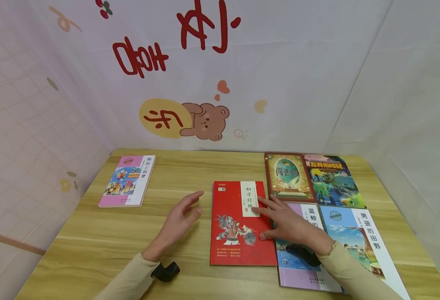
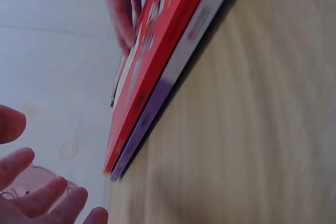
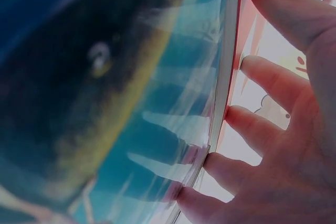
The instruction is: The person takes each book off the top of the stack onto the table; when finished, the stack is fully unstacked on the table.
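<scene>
A red book (image 1: 238,233) with figures on its cover lies in the middle of the table. In the left wrist view a book with a purple and white spine (image 2: 170,69) lies under it. My right hand (image 1: 292,223) rests spread fingertips on the red book's right part. Its palm is over the lilac book with a blue sea picture (image 1: 298,271), whose whale cover (image 3: 121,93) fills much of the right wrist view. Left of the red book my left hand (image 1: 176,223) hovers with loosely bent fingers, apart from it and holding nothing.
At the back left lies a pink and white book (image 1: 124,183). On the right are a gold-green book with brown border (image 1: 290,177), a dinosaur book (image 1: 336,183) and a blue and white book (image 1: 366,250). A printed white cloth (image 1: 298,83) stands behind the wooden table (image 1: 189,166).
</scene>
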Motion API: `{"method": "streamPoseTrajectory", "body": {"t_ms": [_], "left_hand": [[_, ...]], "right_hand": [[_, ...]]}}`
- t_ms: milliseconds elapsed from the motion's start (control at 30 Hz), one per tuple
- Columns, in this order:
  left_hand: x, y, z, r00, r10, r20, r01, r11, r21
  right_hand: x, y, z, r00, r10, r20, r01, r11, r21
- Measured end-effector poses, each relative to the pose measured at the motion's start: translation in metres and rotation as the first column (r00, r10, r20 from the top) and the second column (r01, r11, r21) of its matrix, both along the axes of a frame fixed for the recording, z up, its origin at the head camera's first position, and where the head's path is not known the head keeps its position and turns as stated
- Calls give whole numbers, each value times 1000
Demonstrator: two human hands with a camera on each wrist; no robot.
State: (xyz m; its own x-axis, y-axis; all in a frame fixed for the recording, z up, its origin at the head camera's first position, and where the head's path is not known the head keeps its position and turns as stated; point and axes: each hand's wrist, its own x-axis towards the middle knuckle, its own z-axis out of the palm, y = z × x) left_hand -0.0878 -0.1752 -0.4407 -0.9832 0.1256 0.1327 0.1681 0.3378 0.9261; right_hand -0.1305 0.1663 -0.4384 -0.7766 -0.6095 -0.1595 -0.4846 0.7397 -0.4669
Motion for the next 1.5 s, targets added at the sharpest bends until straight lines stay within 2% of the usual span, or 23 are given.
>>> {"method": "streamPoseTrajectory", "body": {"t_ms": [167, 333, 567, 700, 867, 933, 1033, 1067, 1133, 1267, 1333, 1400, 1500], "left_hand": [[6, 14, -5, 994, -30, 100, 31, 1000, -2], [11, 25, -11, 974, -91, 209, 92, 996, 4], [12, 33, -13, 960, -127, 248, 131, 991, 0], [11, 35, -13, 947, -124, 295, 119, 992, 32], [8, 35, -13, 930, -107, 351, 72, 991, 112], [6, 33, -14, 919, -114, 377, 49, 983, 177], [2, 32, -14, 898, -139, 417, 15, 958, 287], [2, 31, -14, 893, -148, 424, 5, 948, 319], [1, 32, -14, 898, -142, 417, -9, 940, 340], [0, 35, -13, 929, -80, 362, -38, 951, 308], [0, 37, -12, 936, -70, 344, -38, 954, 297], [0, 39, -12, 931, -113, 347, 1, 951, 308], [1, 41, -14, 908, -207, 365, 97, 950, 298]], "right_hand": [[0, 0, 1, 1000, -9, 1, 9, 1000, 2], [1, 0, 1, 1000, -30, -4, 29, 1000, -7], [2, 1, -1, 999, -31, -12, 31, 999, -21], [1, 2, 0, 1000, -17, -17, 17, 1000, -8], [0, 2, 0, 999, -8, -37, 8, 1000, -1], [1, 1, -1, 999, -4, -50, 4, 1000, 5], [2, -1, -2, 998, -3, -70, 5, 1000, 27], [2, -1, -2, 997, -4, -78, 7, 999, 38], [2, -2, -2, 996, -5, -90, 10, 998, 55], [2, -4, -2, 995, 1, -97, 6, 998, 67], [2, -5, -2, 996, -1, -91, 7, 998, 66], [3, -4, -3, 996, -6, -86, 11, 998, 62], [3, -3, -4, 997, -10, -80, 15, 998, 58]]}}
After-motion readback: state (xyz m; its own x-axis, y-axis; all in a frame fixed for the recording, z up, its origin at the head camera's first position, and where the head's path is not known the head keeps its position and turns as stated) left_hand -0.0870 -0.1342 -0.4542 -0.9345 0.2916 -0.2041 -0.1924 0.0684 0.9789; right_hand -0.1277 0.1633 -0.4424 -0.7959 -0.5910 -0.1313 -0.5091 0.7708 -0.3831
